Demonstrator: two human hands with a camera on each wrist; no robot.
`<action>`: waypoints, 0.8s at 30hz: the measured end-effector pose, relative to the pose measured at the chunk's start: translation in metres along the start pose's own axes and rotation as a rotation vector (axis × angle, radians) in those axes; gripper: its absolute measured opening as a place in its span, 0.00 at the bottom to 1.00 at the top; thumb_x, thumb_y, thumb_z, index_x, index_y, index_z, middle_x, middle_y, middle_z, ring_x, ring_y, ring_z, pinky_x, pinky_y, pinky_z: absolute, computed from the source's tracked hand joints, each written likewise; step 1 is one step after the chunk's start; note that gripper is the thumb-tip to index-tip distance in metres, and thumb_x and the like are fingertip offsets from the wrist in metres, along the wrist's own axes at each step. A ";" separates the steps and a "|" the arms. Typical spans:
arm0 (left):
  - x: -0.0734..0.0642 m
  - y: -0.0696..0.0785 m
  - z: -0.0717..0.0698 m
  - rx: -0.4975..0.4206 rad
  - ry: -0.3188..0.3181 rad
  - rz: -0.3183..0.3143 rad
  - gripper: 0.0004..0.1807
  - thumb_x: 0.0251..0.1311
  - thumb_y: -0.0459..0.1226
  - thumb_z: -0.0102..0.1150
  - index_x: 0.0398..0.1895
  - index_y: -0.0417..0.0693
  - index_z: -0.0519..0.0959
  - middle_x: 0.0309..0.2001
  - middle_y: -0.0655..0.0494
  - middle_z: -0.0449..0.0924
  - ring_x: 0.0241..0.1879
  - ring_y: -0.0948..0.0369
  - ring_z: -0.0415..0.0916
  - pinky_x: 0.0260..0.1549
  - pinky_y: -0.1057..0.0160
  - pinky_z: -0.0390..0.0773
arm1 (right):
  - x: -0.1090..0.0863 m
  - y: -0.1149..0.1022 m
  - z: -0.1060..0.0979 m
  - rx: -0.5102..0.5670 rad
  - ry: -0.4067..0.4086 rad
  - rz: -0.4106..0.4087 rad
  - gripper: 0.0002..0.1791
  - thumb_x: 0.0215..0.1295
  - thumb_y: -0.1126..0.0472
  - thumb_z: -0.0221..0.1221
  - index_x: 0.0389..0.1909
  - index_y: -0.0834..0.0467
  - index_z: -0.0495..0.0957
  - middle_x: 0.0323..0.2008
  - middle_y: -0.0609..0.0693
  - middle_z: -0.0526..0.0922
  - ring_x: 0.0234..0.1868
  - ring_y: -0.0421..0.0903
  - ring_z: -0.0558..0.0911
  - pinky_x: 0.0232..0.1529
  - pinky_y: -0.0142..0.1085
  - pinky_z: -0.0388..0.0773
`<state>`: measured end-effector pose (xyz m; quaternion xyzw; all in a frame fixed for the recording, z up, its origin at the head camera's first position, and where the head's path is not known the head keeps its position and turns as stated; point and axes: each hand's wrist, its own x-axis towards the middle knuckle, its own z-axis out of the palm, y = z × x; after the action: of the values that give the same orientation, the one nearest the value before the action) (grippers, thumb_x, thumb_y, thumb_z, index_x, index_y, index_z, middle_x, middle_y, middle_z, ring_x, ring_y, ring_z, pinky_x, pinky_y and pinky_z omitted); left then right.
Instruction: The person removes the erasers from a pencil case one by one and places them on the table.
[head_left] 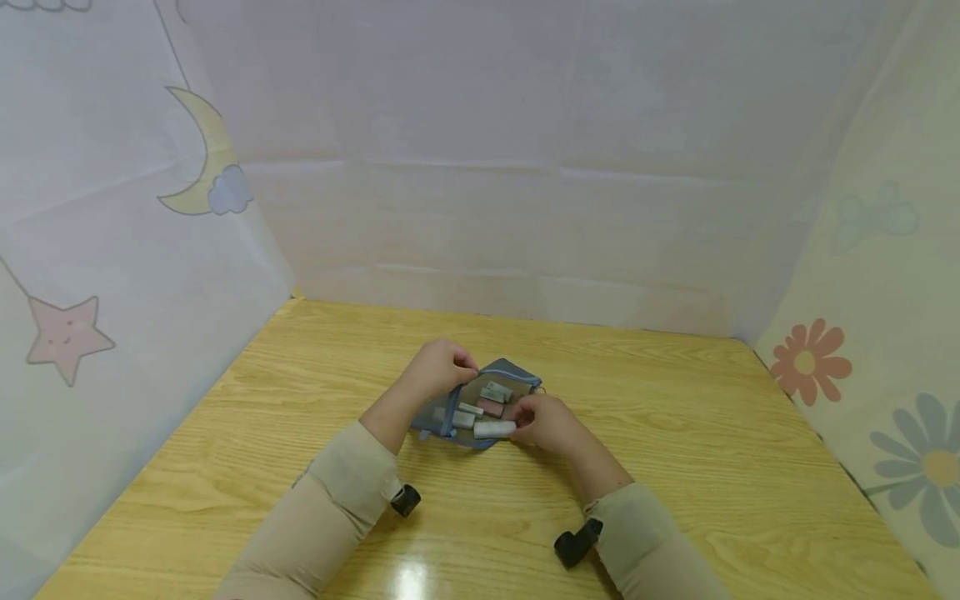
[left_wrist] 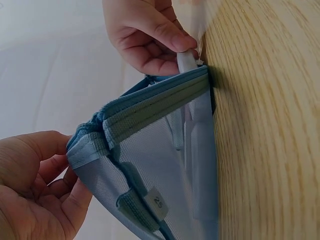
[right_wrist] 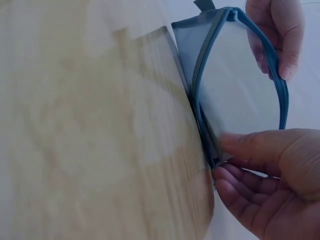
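Note:
A blue-edged mesh zip pouch [left_wrist: 145, 175] lies on the wooden table with its zipper open. My left hand [head_left: 437, 372] pinches the rim of the opening between thumb and fingers and holds it up. At the opposite side, my right hand [head_left: 546, 423] grips one end of a small white block-shaped piece [head_left: 493, 429], partly inside the mouth; its exact kind cannot be told. Through the opening show a reddish block [head_left: 491, 407] and several whitish pieces. In the left wrist view, a small tag [left_wrist: 157, 204] marked 25 hangs on the pouch.
The wooden table [head_left: 675, 433] spreads around the pouch. Printed sheets form a back wall [head_left: 525, 225], a left wall [head_left: 90, 217] with a moon and a star, and a right wall [head_left: 877, 292] with flowers. Black wrist cameras sit on both sleeves.

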<state>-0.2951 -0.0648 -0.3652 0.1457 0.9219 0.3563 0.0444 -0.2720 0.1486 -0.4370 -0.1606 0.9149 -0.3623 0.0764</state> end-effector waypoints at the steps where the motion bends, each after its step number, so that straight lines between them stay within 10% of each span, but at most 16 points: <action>1: 0.000 0.000 0.000 0.001 0.001 -0.001 0.04 0.55 0.39 0.60 0.25 0.53 0.83 0.27 0.63 0.79 0.27 0.63 0.71 0.26 0.65 0.70 | 0.000 -0.001 -0.001 -0.002 0.005 0.011 0.08 0.46 0.67 0.68 0.28 0.58 0.79 0.27 0.47 0.77 0.28 0.41 0.73 0.28 0.33 0.71; 24: 0.002 -0.001 0.002 0.009 0.009 0.004 0.04 0.51 0.34 0.60 0.22 0.50 0.80 0.25 0.61 0.77 0.25 0.62 0.70 0.25 0.65 0.70 | -0.009 0.007 -0.042 0.124 0.055 0.070 0.09 0.53 0.64 0.64 0.37 0.57 0.81 0.33 0.50 0.80 0.34 0.45 0.76 0.36 0.36 0.74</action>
<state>-0.2966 -0.0634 -0.3676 0.1459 0.9233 0.3530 0.0390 -0.2759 0.1839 -0.4111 -0.1137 0.8976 -0.4195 0.0738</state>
